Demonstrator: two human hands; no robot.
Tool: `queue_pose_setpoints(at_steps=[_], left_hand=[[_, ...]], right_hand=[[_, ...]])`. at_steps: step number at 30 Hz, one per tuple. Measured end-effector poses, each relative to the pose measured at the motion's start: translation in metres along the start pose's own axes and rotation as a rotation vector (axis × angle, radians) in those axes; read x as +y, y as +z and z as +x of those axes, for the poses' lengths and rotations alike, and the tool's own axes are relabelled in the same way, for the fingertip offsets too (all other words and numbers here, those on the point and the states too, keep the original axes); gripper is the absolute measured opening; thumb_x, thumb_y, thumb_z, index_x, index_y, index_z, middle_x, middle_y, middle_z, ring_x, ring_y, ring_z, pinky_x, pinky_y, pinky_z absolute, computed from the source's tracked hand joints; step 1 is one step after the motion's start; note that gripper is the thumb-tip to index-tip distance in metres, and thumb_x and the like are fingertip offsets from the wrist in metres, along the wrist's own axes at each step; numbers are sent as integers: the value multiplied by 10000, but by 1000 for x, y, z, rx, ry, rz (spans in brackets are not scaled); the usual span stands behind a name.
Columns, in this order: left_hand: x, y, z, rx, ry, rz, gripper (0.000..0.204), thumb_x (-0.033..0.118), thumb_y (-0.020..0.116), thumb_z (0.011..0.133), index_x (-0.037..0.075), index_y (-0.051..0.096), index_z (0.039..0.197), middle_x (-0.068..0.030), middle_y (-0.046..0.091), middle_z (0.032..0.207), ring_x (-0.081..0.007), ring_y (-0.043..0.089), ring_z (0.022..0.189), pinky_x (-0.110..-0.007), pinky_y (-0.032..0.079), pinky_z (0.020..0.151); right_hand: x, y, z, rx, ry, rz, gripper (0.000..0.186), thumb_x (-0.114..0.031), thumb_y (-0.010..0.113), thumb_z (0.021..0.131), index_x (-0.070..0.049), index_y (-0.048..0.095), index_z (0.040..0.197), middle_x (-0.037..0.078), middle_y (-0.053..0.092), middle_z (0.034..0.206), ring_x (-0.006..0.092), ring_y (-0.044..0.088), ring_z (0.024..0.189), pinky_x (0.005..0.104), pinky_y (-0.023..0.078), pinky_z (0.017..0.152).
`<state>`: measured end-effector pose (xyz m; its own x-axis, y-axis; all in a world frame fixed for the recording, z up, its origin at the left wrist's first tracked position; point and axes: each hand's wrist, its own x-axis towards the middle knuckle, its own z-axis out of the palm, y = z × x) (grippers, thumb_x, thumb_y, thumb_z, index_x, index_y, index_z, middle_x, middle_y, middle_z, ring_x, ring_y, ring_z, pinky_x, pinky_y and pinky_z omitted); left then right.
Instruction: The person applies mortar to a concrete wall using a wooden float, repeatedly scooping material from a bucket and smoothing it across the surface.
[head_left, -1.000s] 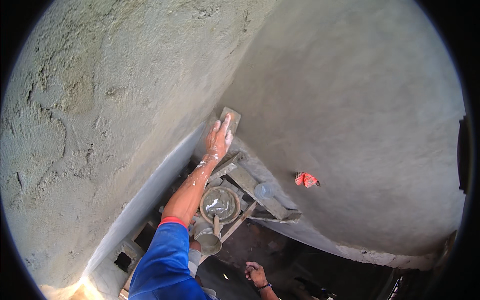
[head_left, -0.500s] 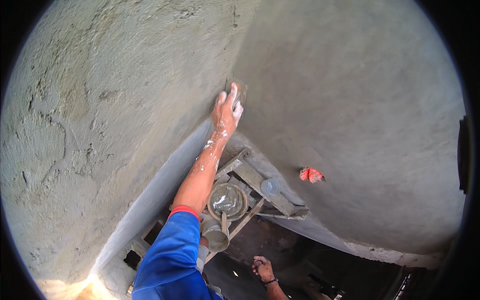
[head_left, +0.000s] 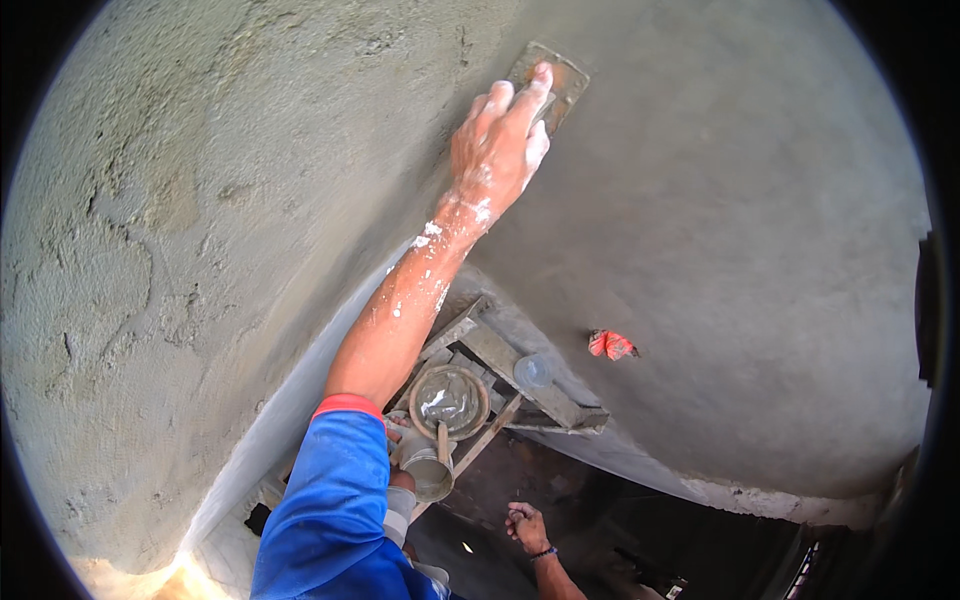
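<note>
My left hand point(head_left: 497, 145) reaches up to the inner corner between two plastered walls. Its fingers close on a rectangular plastering trowel point(head_left: 566, 84), one finger stretched along the plate, which lies on the smooth right wall point(head_left: 720, 200) beside the corner. White splashes mark the hand and the bare forearm below it. Low in the view my right hand point(head_left: 526, 526), with a dark bracelet at the wrist, hangs with loosely curled fingers apart and nothing visible in them. The left wall point(head_left: 200, 240) is rougher, with cracks and pits.
Below my left forearm, a wooden frame point(head_left: 497, 355) carries a round bowl of grey mix point(head_left: 455, 395) and a clear plastic cup point(head_left: 533, 371). A wooden handle point(head_left: 443, 443) crosses the bowl's rim above a bucket point(head_left: 431, 478). A crumpled red piece point(head_left: 612, 345) sticks out of the right wall.
My left hand and the trowel have moved up and to the right along the corner. My right hand has barely moved. The view has shifted slightly.
</note>
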<state>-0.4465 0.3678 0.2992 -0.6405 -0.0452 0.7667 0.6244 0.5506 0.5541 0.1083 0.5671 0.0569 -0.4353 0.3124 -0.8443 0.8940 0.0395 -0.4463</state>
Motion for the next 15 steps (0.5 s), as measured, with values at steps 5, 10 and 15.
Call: queue_pose_setpoints(at_steps=[5,10,15], left_hand=[[-79,40,-123,-123,-202,107,698,85,712,811,192,474,1458,-144,510,928,-343,553,872,-453,482,770],[-58,32,-140,-163,-272,57,704,106,699,810,151,455,1469,-148,508,913,-341,554,865,-447,481,759],[46,-23,27,62,-74,-70,661,117,668,823,147,473,1454,-158,530,945,-354,578,852,-453,495,741]], right_hand=[[2,11,-2,-14,-3,44,294,-87,532,958,17,591,1227,43,636,758,91,569,553,230,448,474],[-8,14,-15,-33,-11,5,287,-80,533,953,-2,599,1221,27,632,760,87,568,557,227,445,470],[-17,11,-17,2,-46,36,281,-96,531,969,10,591,1223,38,627,769,97,563,563,242,447,484]])
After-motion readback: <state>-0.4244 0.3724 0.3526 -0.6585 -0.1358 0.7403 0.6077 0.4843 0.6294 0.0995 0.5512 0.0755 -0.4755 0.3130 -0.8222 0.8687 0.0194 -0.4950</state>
